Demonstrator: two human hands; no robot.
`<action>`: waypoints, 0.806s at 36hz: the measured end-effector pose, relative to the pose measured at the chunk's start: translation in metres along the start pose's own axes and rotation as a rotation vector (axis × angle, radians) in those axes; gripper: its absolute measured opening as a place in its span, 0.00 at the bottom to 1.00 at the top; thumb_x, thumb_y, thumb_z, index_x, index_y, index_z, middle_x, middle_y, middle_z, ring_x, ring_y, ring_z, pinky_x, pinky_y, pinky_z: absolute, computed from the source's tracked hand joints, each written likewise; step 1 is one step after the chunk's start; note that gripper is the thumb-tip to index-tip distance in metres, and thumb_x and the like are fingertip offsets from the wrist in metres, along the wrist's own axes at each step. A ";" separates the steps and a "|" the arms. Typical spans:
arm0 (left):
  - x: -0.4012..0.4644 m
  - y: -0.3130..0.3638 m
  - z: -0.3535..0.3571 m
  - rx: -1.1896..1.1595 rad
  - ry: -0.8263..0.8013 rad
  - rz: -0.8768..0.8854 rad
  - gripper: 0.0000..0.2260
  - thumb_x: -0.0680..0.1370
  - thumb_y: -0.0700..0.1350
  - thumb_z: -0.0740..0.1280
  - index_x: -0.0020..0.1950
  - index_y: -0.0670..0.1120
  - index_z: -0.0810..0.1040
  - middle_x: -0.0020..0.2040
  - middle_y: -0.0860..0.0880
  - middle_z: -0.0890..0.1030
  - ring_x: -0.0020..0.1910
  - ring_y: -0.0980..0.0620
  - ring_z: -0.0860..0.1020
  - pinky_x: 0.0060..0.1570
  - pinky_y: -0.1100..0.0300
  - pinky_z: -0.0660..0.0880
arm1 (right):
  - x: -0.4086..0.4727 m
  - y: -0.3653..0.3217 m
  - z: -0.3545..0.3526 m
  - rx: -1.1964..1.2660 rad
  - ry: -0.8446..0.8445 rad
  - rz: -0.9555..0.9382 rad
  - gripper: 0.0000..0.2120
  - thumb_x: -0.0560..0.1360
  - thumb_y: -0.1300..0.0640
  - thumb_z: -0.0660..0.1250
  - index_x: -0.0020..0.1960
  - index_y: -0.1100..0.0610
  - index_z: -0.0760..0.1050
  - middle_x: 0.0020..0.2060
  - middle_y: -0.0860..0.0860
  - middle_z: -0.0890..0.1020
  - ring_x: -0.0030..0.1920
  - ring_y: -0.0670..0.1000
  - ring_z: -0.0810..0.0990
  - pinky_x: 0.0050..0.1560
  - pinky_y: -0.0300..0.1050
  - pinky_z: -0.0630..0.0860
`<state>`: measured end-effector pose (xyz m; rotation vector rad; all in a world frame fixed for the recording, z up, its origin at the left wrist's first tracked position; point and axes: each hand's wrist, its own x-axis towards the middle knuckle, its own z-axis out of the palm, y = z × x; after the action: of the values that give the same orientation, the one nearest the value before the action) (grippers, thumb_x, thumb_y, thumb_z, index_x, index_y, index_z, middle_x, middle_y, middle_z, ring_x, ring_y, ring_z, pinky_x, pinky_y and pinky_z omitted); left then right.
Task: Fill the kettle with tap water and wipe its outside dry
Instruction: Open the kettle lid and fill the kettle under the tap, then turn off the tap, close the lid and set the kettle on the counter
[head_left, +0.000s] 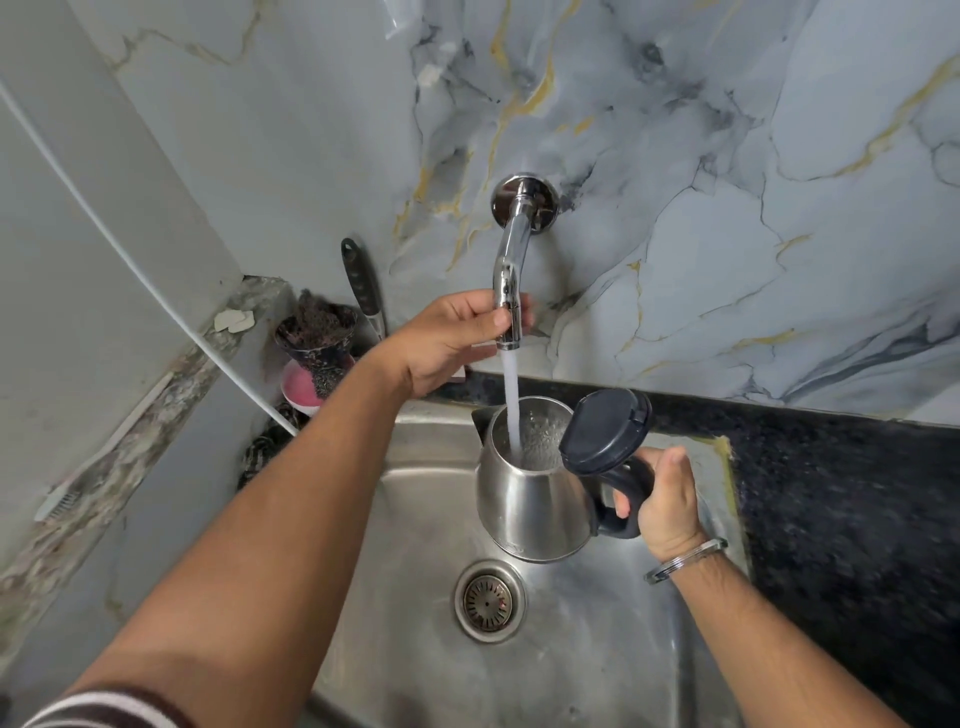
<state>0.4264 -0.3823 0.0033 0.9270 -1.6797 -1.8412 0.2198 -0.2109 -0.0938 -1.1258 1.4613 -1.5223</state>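
Head view, looking down into a steel sink (597, 649). We see a chrome tap (511, 260) coming out of a marbled grey wall (727, 156), its spout curving down toward us. Water (511, 400) runs in a white stream from the spout straight into the open mouth of the kettle (530, 499).

The kettle is brushed steel, held over the basin just above and behind the drain strainer (488, 600), slightly tilted. Its dark lid (605, 431) is flipped open and stands up on the handle side. Bubbling water shows inside the mouth.

Our right hand (662, 499) is wrapped around the kettle's black handle (623, 499), fingers curled through it, thumb on top. A metal bangle (685, 558) sits on that wrist.

Our left hand (452, 343) is up at the tap, thumb and fingers pinched around the lower end of the spout, just above where the stream leaves it. A striped sleeve edge (104, 709) shows at the lower left.

To the right of the sink runs a dark speckled desk (857, 493). In the left corner behind the sink we note a dark cup holding a scrubber (317, 332), a pink item (301, 387) below it, and a black-handled utensil (361, 283) leaning on the wall. A white cable (130, 260) crosses the left wall.
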 end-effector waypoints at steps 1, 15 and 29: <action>0.001 -0.002 0.004 0.011 0.087 0.025 0.19 0.67 0.57 0.82 0.54 0.52 0.88 0.50 0.53 0.88 0.51 0.57 0.84 0.63 0.50 0.73 | 0.000 0.000 0.001 0.002 0.002 0.002 0.39 0.66 0.20 0.44 0.22 0.50 0.75 0.16 0.57 0.70 0.17 0.52 0.68 0.23 0.38 0.68; -0.013 -0.002 0.085 0.368 0.949 0.187 0.16 0.74 0.59 0.78 0.51 0.49 0.80 0.39 0.59 0.80 0.42 0.62 0.78 0.56 0.47 0.80 | -0.013 0.003 0.008 0.016 0.032 0.058 0.42 0.68 0.22 0.45 0.26 0.58 0.76 0.16 0.53 0.71 0.18 0.52 0.69 0.23 0.42 0.69; -0.104 0.009 0.141 1.116 -0.043 0.578 0.25 0.79 0.58 0.70 0.75 0.52 0.77 0.73 0.48 0.80 0.74 0.47 0.75 0.77 0.35 0.61 | -0.070 -0.028 -0.017 -0.101 0.050 -0.019 0.36 0.77 0.38 0.47 0.25 0.63 0.73 0.17 0.62 0.72 0.19 0.58 0.71 0.25 0.50 0.70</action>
<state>0.3888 -0.2133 0.0317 0.6174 -2.6575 -0.4673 0.2298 -0.1370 -0.0721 -1.1712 1.5811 -1.5144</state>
